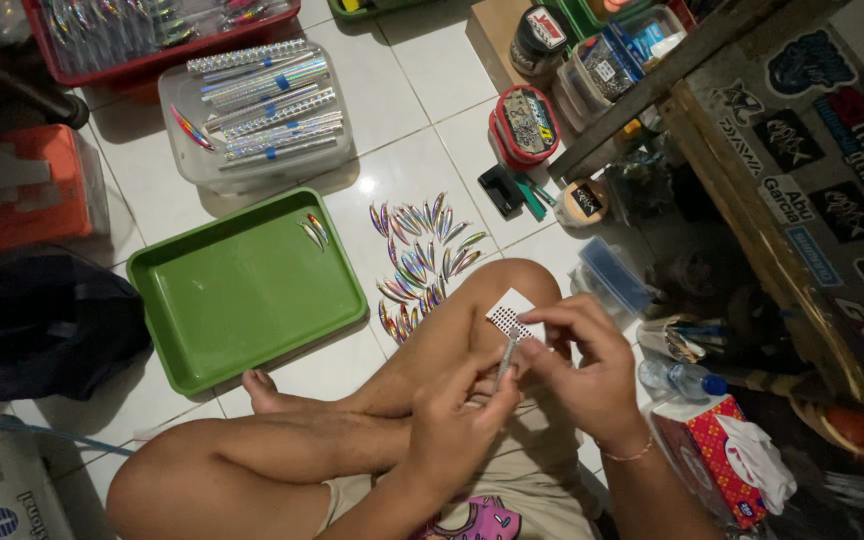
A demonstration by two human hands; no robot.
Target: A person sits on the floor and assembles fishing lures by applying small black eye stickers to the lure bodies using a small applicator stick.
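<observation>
A: Note position. The person sits cross-legged on the tiled floor (422, 170), both hands raised over the right knee.

B: Left hand (457, 420)?

A: Fingers pressed together, pinching the near end of a slim silvery lure blank (508, 356), held upright, probably so its face is open to the other hand.

B: And the right hand (577, 365)?

A: Fingers curled and pinching at the blank's upper part. Just beyond them lies a small white sheet of dotted stickers (512, 313), resting on the knee, likely kept there for close reach.

B: Stock?

A: A fanned cluster of iridescent lures (417, 260) lies on the floor just far of the knee. Left of it, a green tray (242, 300) holds two lures (315, 230) at its far right corner, apart from the pile. Further off, a clear tub (257, 115) carries holographic strips.

B: Right side?

A: A red tissue box (717, 455) and a water bottle (682, 378), near a wooden bench with stickers (802, 180).
</observation>
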